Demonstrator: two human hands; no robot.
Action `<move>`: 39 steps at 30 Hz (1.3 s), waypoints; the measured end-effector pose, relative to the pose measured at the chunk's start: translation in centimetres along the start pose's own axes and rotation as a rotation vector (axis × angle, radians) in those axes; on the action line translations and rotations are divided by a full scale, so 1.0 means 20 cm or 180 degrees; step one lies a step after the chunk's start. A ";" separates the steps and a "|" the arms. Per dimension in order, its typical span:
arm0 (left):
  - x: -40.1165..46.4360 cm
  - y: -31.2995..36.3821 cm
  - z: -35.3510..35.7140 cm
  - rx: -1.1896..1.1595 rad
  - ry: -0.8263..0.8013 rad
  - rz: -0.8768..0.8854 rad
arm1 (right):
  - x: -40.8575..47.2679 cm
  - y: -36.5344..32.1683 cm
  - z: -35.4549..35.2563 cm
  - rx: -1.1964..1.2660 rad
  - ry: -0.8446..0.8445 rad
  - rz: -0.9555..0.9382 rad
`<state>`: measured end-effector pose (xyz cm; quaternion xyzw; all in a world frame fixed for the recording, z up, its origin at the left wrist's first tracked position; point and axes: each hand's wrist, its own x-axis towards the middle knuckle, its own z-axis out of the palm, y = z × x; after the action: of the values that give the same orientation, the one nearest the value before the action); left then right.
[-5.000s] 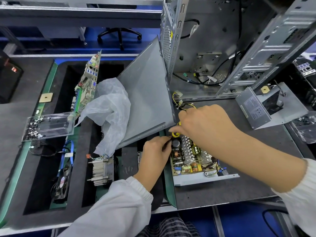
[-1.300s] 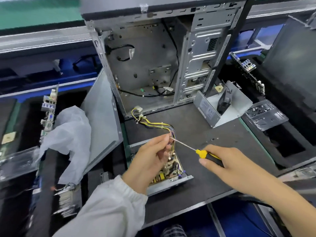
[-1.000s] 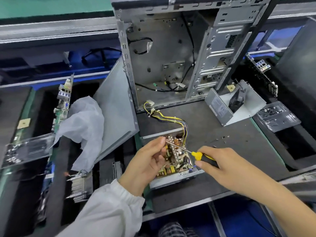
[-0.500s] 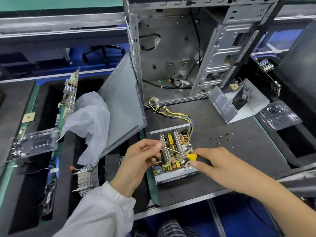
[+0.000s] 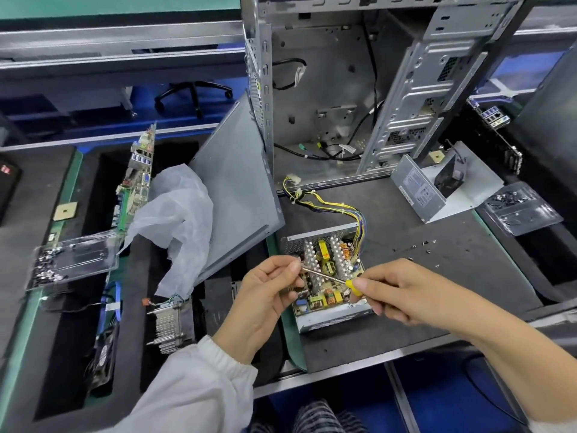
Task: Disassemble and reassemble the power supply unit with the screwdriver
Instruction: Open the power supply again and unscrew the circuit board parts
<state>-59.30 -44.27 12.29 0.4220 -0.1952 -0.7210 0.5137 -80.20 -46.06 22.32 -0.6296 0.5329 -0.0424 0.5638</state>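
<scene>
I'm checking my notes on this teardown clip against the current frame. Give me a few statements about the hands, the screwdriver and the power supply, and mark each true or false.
1. The right hand grips the screwdriver by its yellow handle. True.
2. The left hand lies flat on the mat, away from the tool. False: its fingertips pinch the tip end of the screwdriver's shaft.
3. The power supply unit has its cover off, with heatsinks and coils showing. True.
4. The unit sits inside the computer case. False: it lies on the dark mat in front of the case.
5. Loose screws lie on the mat to the right of the unit. True.
</scene>
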 end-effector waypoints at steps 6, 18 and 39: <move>0.00 0.01 -0.04 0.0286 -0.0266 0.0025 | 0.01 -0.04 -0.01 -0.0189 0.0051 -0.0144; -0.01 0.00 -0.20 0.3667 -0.0106 0.0463 | 0.05 -0.14 0.08 -0.3840 0.0528 -0.0778; 0.05 -0.10 -0.14 0.4809 0.0029 0.0399 | 0.17 -0.18 0.29 -0.4601 0.0373 -0.0702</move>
<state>-58.30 -43.94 8.89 0.6503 -0.6576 -0.3590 0.1257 -72.71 -45.31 21.15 -0.8910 0.3905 0.2296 -0.0293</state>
